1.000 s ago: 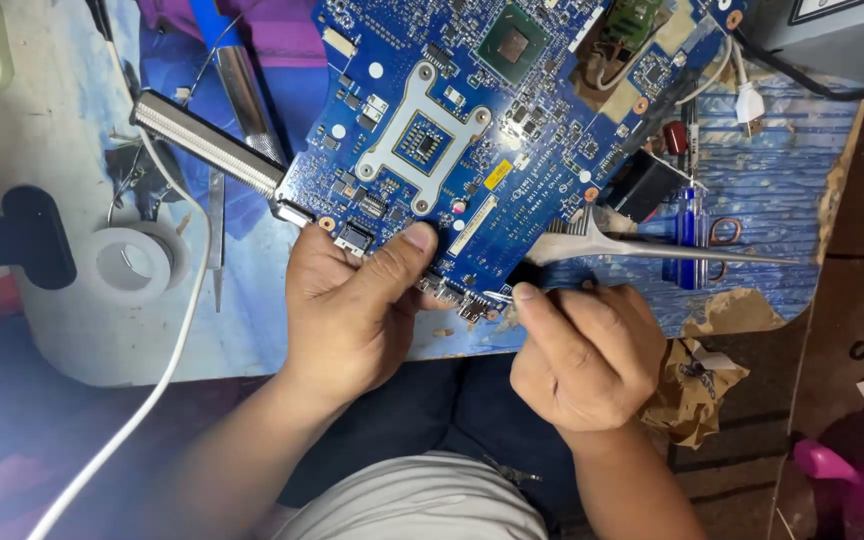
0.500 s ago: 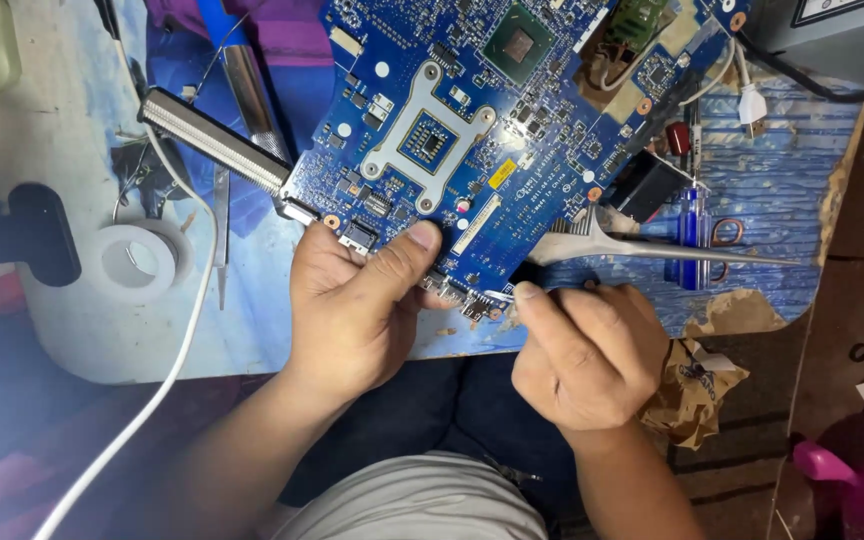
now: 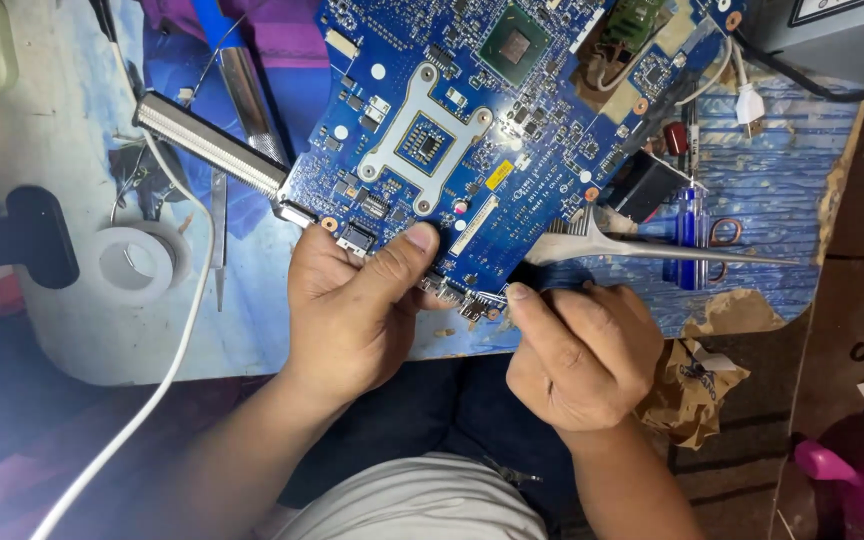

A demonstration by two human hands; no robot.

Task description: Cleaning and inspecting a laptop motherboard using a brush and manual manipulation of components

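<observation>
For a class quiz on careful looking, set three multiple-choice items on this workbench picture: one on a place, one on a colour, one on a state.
1. Where is the roll of tape?
A. left of the circuit board
B. on the board
C. in the right hand

2. What colour is the circuit board?
A. green
B. blue
C. red

3. What is the left hand doing?
A. lying flat on the table
B. gripping the board's near edge
C. holding scissors

Answers: 1 A, it lies on the table beside the white cable. 2 B, its surface is blue. 3 B, the thumb presses on top.
</observation>
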